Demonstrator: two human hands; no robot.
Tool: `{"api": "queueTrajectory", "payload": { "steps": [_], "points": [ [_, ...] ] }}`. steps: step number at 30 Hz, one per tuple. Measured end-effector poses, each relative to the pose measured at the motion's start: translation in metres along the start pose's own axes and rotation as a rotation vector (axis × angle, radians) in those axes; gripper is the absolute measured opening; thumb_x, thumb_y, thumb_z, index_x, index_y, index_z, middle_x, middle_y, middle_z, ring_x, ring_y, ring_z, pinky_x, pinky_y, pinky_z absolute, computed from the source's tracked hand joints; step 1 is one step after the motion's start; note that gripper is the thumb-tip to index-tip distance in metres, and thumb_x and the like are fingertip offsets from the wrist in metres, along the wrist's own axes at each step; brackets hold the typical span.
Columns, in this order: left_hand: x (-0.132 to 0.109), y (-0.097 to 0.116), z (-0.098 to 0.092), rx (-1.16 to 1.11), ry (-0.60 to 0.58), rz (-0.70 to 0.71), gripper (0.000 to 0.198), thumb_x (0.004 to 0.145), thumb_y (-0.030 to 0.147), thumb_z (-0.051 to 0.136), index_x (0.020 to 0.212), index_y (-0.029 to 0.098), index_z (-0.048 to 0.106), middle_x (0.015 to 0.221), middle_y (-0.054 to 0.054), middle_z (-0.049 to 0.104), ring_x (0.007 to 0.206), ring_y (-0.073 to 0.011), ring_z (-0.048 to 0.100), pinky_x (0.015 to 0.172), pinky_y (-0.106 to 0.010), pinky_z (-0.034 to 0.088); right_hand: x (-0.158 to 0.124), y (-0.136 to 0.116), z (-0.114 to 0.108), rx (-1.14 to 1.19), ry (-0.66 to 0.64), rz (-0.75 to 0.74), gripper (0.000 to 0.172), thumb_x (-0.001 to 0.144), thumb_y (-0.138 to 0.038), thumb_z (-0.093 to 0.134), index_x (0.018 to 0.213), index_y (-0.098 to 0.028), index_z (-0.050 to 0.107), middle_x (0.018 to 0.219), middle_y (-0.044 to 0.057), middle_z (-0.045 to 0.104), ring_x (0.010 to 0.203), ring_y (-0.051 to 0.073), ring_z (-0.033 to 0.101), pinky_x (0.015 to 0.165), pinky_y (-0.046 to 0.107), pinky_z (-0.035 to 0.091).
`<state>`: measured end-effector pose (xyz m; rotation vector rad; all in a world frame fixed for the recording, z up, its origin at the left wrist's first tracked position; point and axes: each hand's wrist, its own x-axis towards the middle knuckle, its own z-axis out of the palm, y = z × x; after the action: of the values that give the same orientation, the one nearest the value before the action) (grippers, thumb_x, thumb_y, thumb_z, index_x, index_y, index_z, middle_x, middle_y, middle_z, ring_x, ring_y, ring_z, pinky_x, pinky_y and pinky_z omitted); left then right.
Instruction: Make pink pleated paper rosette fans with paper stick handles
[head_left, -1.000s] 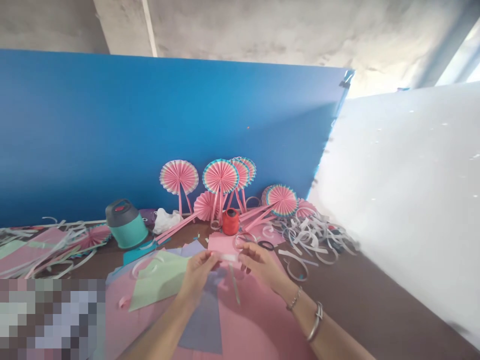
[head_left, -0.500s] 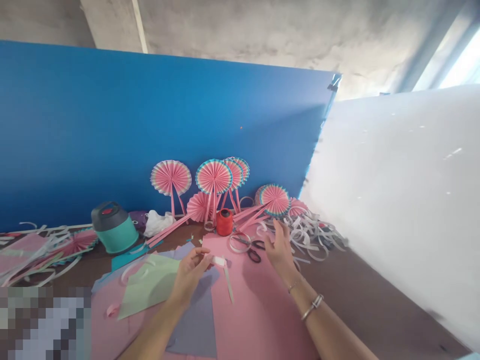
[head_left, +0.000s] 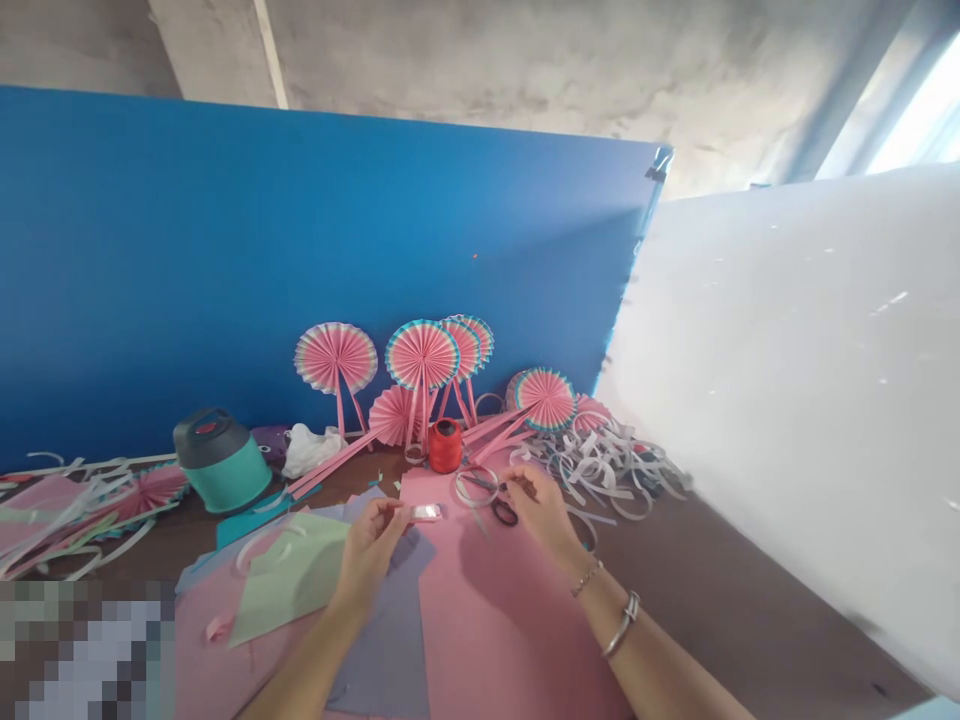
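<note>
Pinching one end of a short whitish strip [head_left: 426,513], nearer you than the red spool [head_left: 445,450], your left hand [head_left: 371,543] holds something likely light and easily creased, best taken by its edges. Right of the spool, your right hand [head_left: 541,512] has an unclear hold.

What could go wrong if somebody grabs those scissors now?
The scissors overlap a white loop, so lifting them might drag it along. The right hand is right at their handles; a careless grab could perhaps poke it. The left hand grips a small white piece by one end, so it might slip out.
</note>
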<state>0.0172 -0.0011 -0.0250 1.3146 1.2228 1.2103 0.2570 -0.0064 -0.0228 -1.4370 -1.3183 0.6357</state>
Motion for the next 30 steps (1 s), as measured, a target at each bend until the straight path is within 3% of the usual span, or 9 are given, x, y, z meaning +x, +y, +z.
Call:
{"api": "queueTrajectory", "payload": {
  "steps": [5,10,16,30],
  "points": [
    [0.011,-0.013,-0.007,0.186,0.046,0.029,0.035,0.073,0.052,0.059,0.085,0.019,0.056,0.069,-0.003,0.068,0.069,-0.0207,0.063,0.062,-0.03,0.044,-0.009,-0.01,0.002,-0.207,-0.272,-0.149,0.018,0.076,-0.017,0.05,0.081,-0.017,0.067,0.076,0.004,0.067,0.066,0.016,0.06,0.062,0.026,0.046],
    [0.01,-0.012,-0.006,0.209,0.063,0.106,0.035,0.073,0.051,0.06,0.085,0.018,0.059,0.076,-0.004,0.068,0.073,-0.0213,0.064,0.067,-0.031,0.045,-0.024,-0.023,0.013,-0.319,-0.412,-0.233,0.02,0.078,-0.016,0.05,0.086,-0.018,0.068,0.082,0.005,0.069,0.071,0.016,0.061,0.064,0.026,0.047],
    [0.003,-0.009,0.0,0.229,0.054,0.209,0.028,0.076,0.045,0.059,0.086,0.019,0.06,0.081,-0.004,0.066,0.076,-0.0199,0.062,0.067,-0.03,0.045,-0.031,-0.021,0.019,-0.229,-0.443,-0.268,0.041,0.076,-0.036,0.061,0.113,-0.017,0.057,0.103,0.009,0.064,0.084,0.019,0.06,0.073,0.03,0.05],
    [0.0,-0.011,0.004,0.26,0.025,0.222,0.026,0.073,0.043,0.061,0.084,0.02,0.059,0.079,-0.004,0.066,0.074,-0.0198,0.062,0.069,-0.03,0.046,-0.03,-0.015,0.025,-0.222,-0.406,-0.23,0.028,0.08,-0.032,0.057,0.104,-0.018,0.059,0.088,0.005,0.065,0.068,0.014,0.058,0.062,0.026,0.048]
  ]
}}
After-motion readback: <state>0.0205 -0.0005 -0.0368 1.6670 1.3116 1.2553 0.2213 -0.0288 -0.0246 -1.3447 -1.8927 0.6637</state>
